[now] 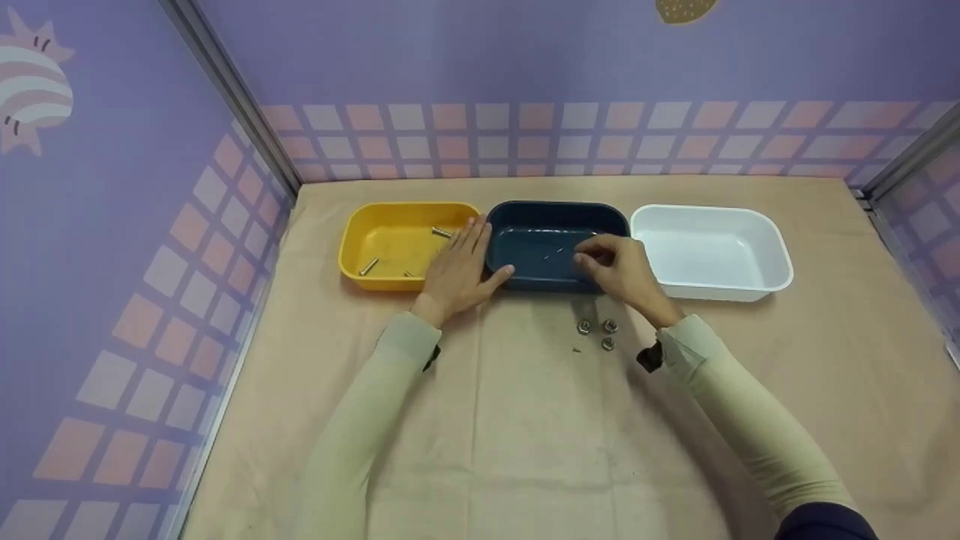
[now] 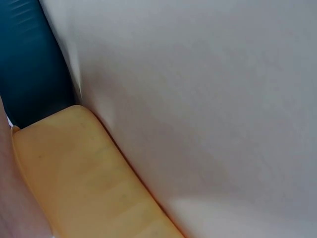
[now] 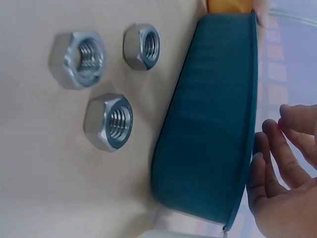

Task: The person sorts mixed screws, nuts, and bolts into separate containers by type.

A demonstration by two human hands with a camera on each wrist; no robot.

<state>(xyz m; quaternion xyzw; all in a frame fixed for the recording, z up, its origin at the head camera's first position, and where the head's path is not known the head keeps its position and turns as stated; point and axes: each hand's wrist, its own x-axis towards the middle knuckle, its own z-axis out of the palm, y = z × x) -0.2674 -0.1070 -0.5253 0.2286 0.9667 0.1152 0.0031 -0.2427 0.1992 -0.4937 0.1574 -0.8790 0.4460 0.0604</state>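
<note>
Only right wrist view is showing nuts [image 3: 108,122] as threaded. Left hand [image 1: 461,268], thumb spread, is bridging yellow tray [image 1: 390,284] and blue tray [image 1: 555,217]; right hand [image 1: 616,266] is hovering curled, hold unclear.

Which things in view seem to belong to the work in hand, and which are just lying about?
Likely part of the work:
left hand
right hand, over the dark blue tray
tiny metal pieces inside it
yellow tray with bolts
three nuts
tiny piece near them
white tray, perhaps (same row)

Likely only surroundings:
tan cloth
patterned wall
</note>
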